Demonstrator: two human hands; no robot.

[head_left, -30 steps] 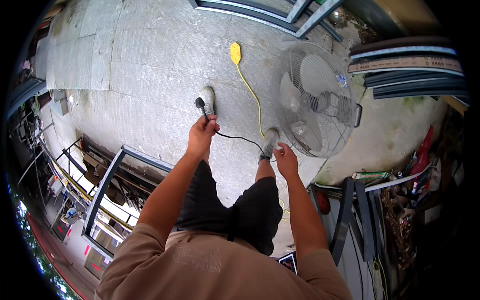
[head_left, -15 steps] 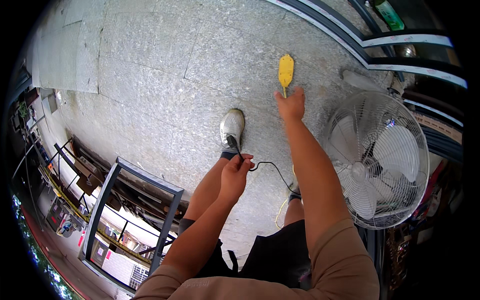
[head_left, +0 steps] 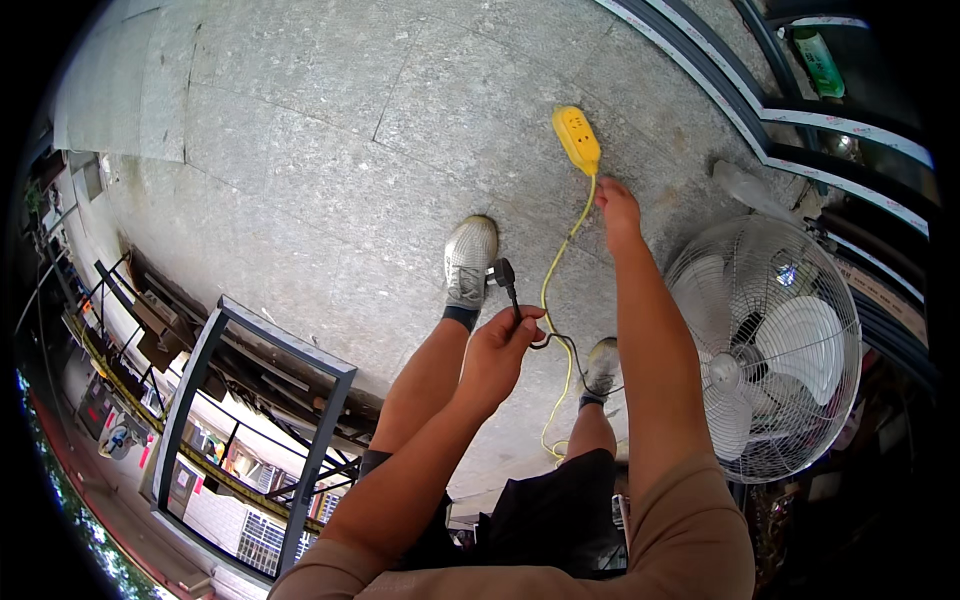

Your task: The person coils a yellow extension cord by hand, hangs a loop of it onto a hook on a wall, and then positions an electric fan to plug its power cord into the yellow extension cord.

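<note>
My left hand [head_left: 502,345] pinches the thin black cord [head_left: 575,350] just below its black plug [head_left: 503,272], which points up and away from me with its prongs to the left. Farther off and to the right, my right hand [head_left: 618,208] has its curled fingertips at the yellow cord [head_left: 548,285], right beneath the yellow power strip [head_left: 576,138]. They seem to pinch this cord, partly hidden by the hand itself. The strip's socket face is turned up toward me. From there the yellow cord runs down between my feet.
A large caged floor fan [head_left: 765,350] stands close to my right forearm. Dark metal frames [head_left: 700,75] lie at the upper right, a green bottle [head_left: 820,65] among them. Another grey frame [head_left: 335,430] stands at the lower left. My shoes [head_left: 470,255] rest on grey stone flooring [head_left: 300,180].
The power strip has turned over from its screwed back to its socket face. My right hand has shifted right and its fingers have closed in. The left hand and plug have moved slightly right.
</note>
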